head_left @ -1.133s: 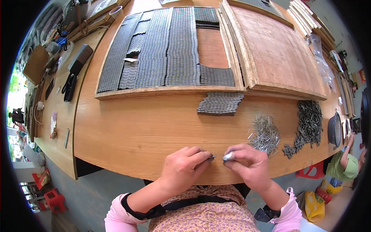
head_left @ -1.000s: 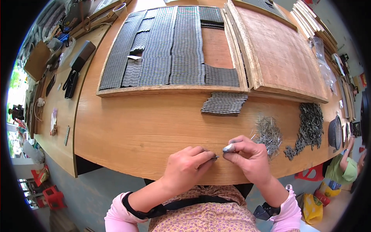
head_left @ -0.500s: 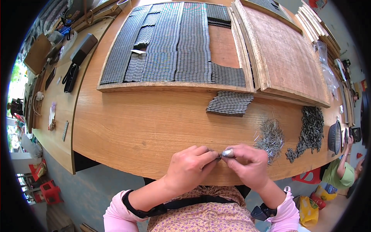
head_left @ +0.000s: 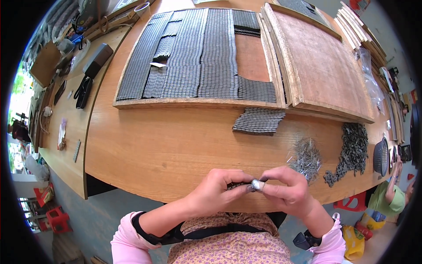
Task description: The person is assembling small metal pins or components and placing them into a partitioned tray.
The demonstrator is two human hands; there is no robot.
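My left hand (head_left: 222, 187) is closed, with a short dark piece of linked segments (head_left: 234, 185) pinched between thumb and fingers. Its fingertips meet those of my right hand (head_left: 288, 189) just over the table's near edge. The right fingers are bent into a pinch. A shiny silvery cover (head_left: 256, 185) sits at one right fingertip. Whatever the right fingers grip is too small to make out. To the right of my hands lie a heap of thin metal pins (head_left: 305, 159) and a pile of small dark links (head_left: 351, 147).
A wood-framed tray (head_left: 198, 104) holds dark ribbed strips. One ribbed piece (head_left: 258, 121) lies in front of it. An upturned-edge wooden board (head_left: 325, 66) stands to its right, with a grey basket (head_left: 380, 156) at the far right. Another person (head_left: 387, 193) is beyond.
Both hands have turned and shifted slightly; the dark piece in my left hand now shows. The silvery fingertip cover is lower in the view.
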